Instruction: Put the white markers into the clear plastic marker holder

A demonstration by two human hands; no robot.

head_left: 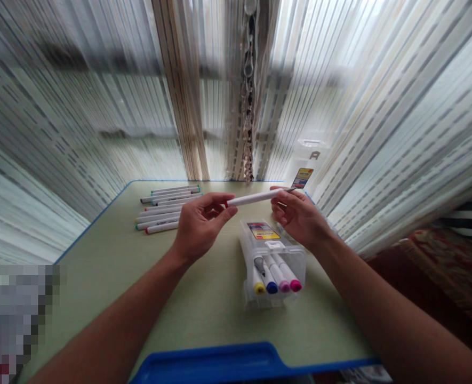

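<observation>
Pinching one pen above the table: left hand at its red end, right hand by its dark tip. We list: white barrel, axis crosswise; box below, nearer the right hand; loose pens leftward.

Item 1: case label on the clear plastic case, printed yellow, dark and red; I cannot read its lettering. Item 2: rear label, similarly coloured, on the clear plastic piece behind; too small for me. Item 3: dark print on a white marker lying at left; illegible.
</observation>
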